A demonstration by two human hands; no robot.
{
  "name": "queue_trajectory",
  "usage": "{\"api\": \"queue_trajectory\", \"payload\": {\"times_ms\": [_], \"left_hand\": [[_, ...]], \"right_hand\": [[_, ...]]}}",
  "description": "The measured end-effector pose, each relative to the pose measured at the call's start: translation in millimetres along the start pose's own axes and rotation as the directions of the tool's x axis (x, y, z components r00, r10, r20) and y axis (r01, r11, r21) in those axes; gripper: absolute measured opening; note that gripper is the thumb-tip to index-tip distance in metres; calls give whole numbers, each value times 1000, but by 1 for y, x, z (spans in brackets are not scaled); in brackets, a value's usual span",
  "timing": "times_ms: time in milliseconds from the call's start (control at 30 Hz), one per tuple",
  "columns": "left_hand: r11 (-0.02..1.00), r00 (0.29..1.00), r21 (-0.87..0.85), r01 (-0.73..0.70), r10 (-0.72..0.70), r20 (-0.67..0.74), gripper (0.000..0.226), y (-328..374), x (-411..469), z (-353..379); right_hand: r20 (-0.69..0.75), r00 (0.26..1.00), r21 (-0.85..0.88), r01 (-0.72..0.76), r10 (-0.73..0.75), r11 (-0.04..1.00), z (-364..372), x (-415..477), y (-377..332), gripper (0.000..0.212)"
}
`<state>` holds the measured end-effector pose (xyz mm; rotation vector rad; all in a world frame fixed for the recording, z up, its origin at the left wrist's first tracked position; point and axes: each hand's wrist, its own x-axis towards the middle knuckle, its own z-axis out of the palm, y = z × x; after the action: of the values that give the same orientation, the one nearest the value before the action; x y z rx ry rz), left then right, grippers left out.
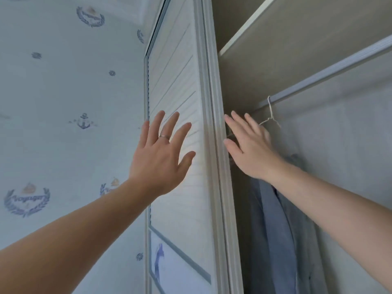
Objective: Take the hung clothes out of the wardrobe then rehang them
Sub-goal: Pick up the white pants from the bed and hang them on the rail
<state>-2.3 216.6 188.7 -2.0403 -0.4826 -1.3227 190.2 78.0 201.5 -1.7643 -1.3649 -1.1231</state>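
A blue-grey garment (275, 225) hangs inside the wardrobe on a white wire hanger (270, 115), whose hook sits over the metal rail (331, 71). My right hand (250, 145) is raised inside the wardrobe with fingers straight and spread, just left of the hanger and in front of the garment's top; it holds nothing. My left hand (163, 151) is held up with spread fingers in front of the white louvred door (180, 85). I cannot tell whether it touches the door.
The wardrobe's white door frame (214, 124) runs between my hands. A shelf (297, 28) sits above the rail. Wallpaper with anchors (83, 122) covers the wall to the left.
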Motion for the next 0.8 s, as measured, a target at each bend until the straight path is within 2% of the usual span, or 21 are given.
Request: {"api": "queue_trajectory", "payload": {"times_ms": [233,433,533,633,800], "left_hand": [[994,979,69,89,-100,176,72,-113,-147,-59],[947,901,225,229,-294,320,75,-201,-290,-133],[900,830,317,298,-409,379,76,-237,-364,-175],[838,741,414,356,-523,421,78,-264,-438,-217],[682,538,572,455,-723,434,80,-287,-559,-279]], "right_hand": [[94,986,156,125,-140,980,50,-51,-169,62],[170,947,398,186,-271,898,103,-106,-324,69],[202,911,514,214,-359,831,129,-140,-401,69],[260,844,626,222,-468,748,154,-178,-477,70],[314,714,753,214,-626,622,197,-248,-597,72]]}}
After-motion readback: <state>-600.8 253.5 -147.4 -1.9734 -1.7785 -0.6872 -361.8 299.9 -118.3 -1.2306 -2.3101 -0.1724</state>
